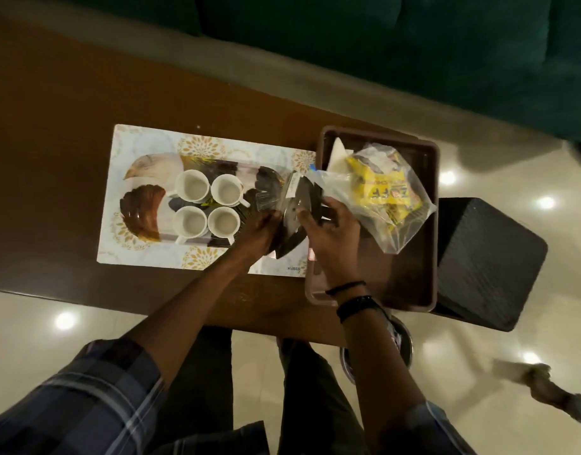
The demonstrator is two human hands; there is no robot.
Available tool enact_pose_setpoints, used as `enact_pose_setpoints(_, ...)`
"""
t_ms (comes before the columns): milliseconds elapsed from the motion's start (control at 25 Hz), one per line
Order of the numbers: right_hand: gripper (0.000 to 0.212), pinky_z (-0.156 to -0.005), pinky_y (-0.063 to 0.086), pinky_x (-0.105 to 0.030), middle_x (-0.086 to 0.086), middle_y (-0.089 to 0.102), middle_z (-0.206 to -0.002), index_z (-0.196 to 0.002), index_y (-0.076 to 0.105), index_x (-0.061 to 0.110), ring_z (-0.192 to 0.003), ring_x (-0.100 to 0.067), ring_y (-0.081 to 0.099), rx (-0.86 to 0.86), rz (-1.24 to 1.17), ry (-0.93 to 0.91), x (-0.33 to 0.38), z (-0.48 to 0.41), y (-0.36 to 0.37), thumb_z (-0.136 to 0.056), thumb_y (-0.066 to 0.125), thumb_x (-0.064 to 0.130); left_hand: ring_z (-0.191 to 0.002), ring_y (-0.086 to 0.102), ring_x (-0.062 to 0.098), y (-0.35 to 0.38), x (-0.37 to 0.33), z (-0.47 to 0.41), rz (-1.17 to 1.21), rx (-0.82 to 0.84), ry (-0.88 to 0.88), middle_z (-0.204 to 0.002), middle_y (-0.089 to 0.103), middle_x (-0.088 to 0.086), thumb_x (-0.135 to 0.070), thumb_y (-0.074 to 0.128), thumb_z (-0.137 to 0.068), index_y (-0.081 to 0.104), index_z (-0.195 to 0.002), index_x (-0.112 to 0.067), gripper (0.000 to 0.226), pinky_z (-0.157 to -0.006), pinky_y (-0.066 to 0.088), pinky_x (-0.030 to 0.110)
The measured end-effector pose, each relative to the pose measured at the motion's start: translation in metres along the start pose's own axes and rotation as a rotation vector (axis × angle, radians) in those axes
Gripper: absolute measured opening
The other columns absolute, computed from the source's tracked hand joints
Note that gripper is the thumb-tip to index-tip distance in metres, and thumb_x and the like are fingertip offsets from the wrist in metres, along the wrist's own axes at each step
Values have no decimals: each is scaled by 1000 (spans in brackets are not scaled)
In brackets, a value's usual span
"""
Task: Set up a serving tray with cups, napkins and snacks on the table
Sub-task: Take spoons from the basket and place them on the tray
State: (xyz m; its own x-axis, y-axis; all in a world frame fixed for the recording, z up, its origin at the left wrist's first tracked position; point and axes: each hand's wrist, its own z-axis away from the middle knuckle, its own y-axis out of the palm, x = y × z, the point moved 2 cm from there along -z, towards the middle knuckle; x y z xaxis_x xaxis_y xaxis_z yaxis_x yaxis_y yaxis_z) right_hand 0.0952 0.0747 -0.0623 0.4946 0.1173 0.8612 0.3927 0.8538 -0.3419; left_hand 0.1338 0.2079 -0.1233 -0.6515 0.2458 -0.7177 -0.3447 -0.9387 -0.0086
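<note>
We've got both hands, left hand (261, 229) and right hand (328, 231), fingers pinching a crinkly dark packet (297, 205) right beside the cups (207, 205), so one slip could knock them.

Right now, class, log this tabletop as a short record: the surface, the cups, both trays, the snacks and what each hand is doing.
surface: brown wooden table, patterned placemat on it
cups: four white cups, empty, grouped two by two
printed tray: holds the cups
brown tray: right of the placemat, holds the snacks
snacks: yellow packets in a clear plastic bag
left hand: gripping a dark wrapped item
right hand: gripping the same item
napkins: cannot tell
</note>
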Motion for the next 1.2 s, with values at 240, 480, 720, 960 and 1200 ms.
enact_pose_setpoints(240,23,-61,48,-26,2,69,-70,-77,70,7,-63,-9,63,137,329,7,8,-19,37,-80,74,30,-59,52,10,-41,27,-6,64,-22,47,-64,56,-5,-9,42,-99,54,-87,-15,18,-55,41,23)
enact_pose_setpoints(480,27,-66,56,-26,3,73,-77,-87,74,11,-69,-10,68,176,358,-98,30,-16,85,-77,74,36,-86,67,32,-95,17,-2,26,-301,66,-95,69,11,-24,54,-90,64,-90,-25,10,-79,55,47)
enact_pose_setpoints(720,23,-65,49,-14,2,75,-77,-81,75,11,-68,-4,65,277,332,-163,52,-1,172,-78,76,34,-92,67,35,-182,32,2,-98,-603,100,-100,71,6,-46,54,-85,65,-92,-36,16,-83,52,61)
enact_pose_setpoints(960,27,-70,55,-35,-4,73,-74,-80,74,8,-71,-16,67,355,343,-179,60,1,227,-76,77,35,-81,71,34,-226,35,7,4,-606,45,-89,74,10,-49,57,-83,68,-98,-23,32,-77,55,60)
enact_pose_setpoints(1200,20,-67,56,-32,2,72,-76,-84,73,10,-72,-13,67,410,359,-229,76,-15,236,-80,71,29,-77,67,27,-238,19,9,-6,-588,47,-81,69,5,-35,59,-88,69,-92,-18,20,-75,58,48)
